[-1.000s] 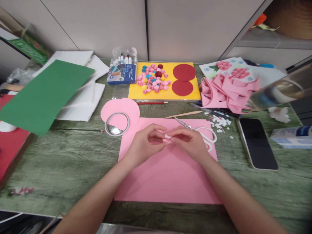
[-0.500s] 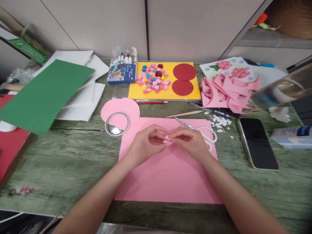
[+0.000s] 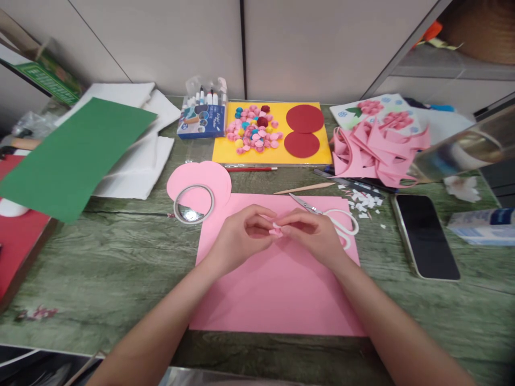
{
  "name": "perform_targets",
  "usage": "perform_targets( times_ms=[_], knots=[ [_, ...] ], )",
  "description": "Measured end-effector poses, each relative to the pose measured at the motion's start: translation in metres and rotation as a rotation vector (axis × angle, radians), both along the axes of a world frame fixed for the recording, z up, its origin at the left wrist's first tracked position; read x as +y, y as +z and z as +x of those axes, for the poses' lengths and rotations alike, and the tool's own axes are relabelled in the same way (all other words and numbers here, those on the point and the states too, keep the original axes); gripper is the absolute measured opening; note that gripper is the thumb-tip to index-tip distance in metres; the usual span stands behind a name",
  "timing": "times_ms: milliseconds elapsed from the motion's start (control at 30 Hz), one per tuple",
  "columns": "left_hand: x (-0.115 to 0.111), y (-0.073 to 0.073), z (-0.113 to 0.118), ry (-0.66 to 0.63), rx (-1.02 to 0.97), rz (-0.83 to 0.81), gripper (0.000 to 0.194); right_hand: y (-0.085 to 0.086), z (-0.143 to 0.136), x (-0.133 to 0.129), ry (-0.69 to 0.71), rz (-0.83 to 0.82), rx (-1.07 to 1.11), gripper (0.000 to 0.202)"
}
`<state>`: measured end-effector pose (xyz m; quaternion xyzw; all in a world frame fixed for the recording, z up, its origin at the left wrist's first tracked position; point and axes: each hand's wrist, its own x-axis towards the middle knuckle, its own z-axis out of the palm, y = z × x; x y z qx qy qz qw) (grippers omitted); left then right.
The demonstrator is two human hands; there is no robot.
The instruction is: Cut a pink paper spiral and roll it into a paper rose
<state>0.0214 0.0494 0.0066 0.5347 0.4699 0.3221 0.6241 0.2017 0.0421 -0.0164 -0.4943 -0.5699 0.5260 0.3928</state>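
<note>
Between the fingertips of both hands is a small pink paper piece [image 3: 276,232] with a white bit on top; its exact shape is partly covered. My left hand [image 3: 248,231] pinches it from the left, and my right hand [image 3: 311,231] from the right. Both are held over a sheet of pink paper [image 3: 277,300]. White-handled scissors [image 3: 344,228] lie on the sheet just beyond my right hand. To the left, a roll of tape [image 3: 176,205] rests partly on round pink paper pieces [image 3: 211,174].
Rolled paper bits [image 3: 255,128] and two red circles [image 3: 303,119] lie on a yellow pad [image 3: 277,155]. Pink scraps [image 3: 378,150], white snippets [image 3: 364,201], a wooden stick [image 3: 306,188] and a phone [image 3: 427,236] are right. Green paper [image 3: 76,155] and a marker box [image 3: 202,119] are left.
Hardly anything differs. Both hands stay in the same place with the small pink piece between their fingertips, the fingers shifting only very slightly.
</note>
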Motion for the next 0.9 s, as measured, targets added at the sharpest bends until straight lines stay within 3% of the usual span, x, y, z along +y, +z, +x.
perform_targets(
  times_ms=[333, 900],
  knots=[
    [-0.0024, -0.0001, 0.0006, -0.024, 0.056, 0.059, 0.029, -0.0018, -0.0017, 0.0006, -0.001, 0.033, -0.100, 0.007],
    [-0.0016, -0.0001, -0.0001, -0.094, 0.192, 0.182, 0.026, -0.0066, -0.0035, -0.0019, 0.122, 0.192, -0.346, 0.013]
  ],
)
